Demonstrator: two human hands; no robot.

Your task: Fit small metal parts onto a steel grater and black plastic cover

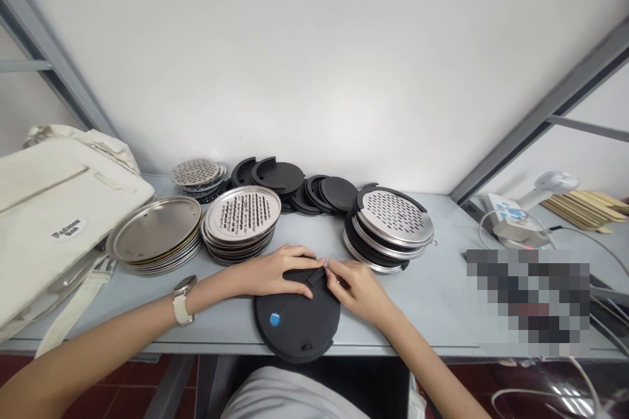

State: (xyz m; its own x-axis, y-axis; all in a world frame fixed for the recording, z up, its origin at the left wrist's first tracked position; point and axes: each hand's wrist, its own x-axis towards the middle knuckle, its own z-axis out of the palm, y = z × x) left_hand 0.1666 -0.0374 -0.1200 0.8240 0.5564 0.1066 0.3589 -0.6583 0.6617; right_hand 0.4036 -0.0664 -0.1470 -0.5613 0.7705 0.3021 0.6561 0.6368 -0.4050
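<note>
A round black plastic disc (299, 327) with a blue sticker and a small dark knob lies at the table's front edge. My left hand (280, 272), with a watch on its wrist, holds the disc's far side, thumb on the top face and fingers along the rim. My right hand (358, 288) is closed in a pinch at the far right rim, where a small shiny metal piece shows between the fingertips. Its exact shape is mostly hidden. Fingertips of both hands almost meet there.
Behind stand stacks of plain metal discs (157, 229), grater discs (243, 213) and smaller perforated discs (196, 172). Black discs (280, 177) lie by the wall. A stack of black-rimmed graters (396, 216) is at right. A cream bag (63, 209) and a white scanner (555, 183) flank them.
</note>
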